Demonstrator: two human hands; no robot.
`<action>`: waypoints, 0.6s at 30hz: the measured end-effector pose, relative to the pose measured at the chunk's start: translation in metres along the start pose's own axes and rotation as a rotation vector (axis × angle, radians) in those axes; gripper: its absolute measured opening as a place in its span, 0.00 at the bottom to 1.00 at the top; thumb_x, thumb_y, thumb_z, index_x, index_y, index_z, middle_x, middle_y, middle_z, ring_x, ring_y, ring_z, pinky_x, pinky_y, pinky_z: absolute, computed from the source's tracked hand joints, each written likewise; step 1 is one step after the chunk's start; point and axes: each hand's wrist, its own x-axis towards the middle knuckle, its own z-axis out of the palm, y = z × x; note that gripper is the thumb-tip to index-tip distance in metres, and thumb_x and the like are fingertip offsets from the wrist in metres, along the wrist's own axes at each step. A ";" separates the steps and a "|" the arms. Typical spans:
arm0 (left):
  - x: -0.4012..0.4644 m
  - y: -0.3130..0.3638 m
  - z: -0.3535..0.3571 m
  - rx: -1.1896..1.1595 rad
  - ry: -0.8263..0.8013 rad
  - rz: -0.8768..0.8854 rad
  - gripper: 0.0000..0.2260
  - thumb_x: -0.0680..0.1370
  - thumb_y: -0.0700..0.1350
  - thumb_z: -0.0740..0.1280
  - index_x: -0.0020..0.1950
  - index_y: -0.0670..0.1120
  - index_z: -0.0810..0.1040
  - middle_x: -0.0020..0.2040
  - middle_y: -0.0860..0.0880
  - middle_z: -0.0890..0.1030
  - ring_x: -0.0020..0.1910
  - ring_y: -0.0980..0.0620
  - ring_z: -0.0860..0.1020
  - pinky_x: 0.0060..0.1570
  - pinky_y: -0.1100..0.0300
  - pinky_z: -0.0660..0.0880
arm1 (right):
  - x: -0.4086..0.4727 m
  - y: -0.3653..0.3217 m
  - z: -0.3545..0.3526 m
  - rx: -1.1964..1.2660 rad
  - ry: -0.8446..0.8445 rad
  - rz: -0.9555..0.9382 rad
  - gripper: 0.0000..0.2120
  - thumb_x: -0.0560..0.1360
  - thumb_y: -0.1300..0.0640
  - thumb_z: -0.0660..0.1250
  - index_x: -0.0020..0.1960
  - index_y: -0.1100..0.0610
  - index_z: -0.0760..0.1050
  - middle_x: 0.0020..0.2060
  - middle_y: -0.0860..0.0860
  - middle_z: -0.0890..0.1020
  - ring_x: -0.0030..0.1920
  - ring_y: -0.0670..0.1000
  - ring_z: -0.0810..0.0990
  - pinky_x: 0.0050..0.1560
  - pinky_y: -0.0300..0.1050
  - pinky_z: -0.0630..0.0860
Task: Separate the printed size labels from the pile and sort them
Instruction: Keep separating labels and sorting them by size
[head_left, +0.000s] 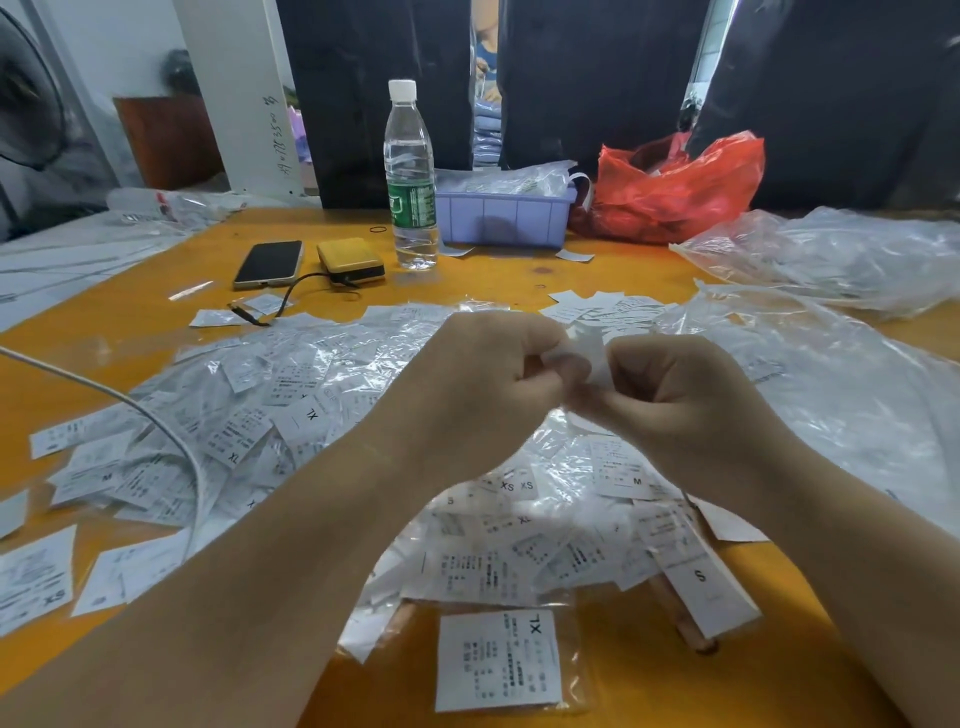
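A wide pile of white printed size labels, many in small clear plastic sleeves, covers the middle of the orange table. My left hand and my right hand are raised together over the pile, and both pinch one small white label between fingertips. An XL label in its sleeve lies alone near the front edge. A long strip marked S lies at the right of the pile. A smaller heap of bare labels sits behind my hands.
Along the back stand a water bottle, a lilac plastic bin with bagged labels and a red plastic bag. A phone and yellow power bank lie back left. Clear bags spread right. A white cable crosses the pile.
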 end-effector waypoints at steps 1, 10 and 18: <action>0.000 0.001 -0.001 -0.013 0.008 -0.013 0.12 0.79 0.46 0.66 0.39 0.42 0.79 0.32 0.48 0.78 0.30 0.56 0.73 0.31 0.61 0.69 | -0.001 -0.001 -0.002 -0.038 -0.040 -0.008 0.21 0.74 0.49 0.71 0.30 0.62 0.70 0.23 0.49 0.64 0.25 0.46 0.61 0.27 0.43 0.58; -0.003 0.000 0.010 -0.102 -0.015 -0.069 0.14 0.79 0.38 0.62 0.48 0.55 0.83 0.38 0.59 0.82 0.35 0.54 0.79 0.36 0.57 0.76 | -0.005 -0.003 -0.026 -0.724 -0.107 0.166 0.14 0.76 0.44 0.64 0.60 0.45 0.75 0.42 0.42 0.72 0.44 0.46 0.72 0.43 0.44 0.72; -0.006 0.009 0.018 -0.066 -0.083 0.000 0.21 0.73 0.57 0.62 0.65 0.56 0.78 0.52 0.66 0.78 0.49 0.71 0.75 0.44 0.76 0.70 | -0.004 -0.011 -0.038 -0.743 -0.052 0.298 0.10 0.77 0.60 0.57 0.48 0.53 0.76 0.40 0.49 0.79 0.38 0.51 0.77 0.41 0.50 0.79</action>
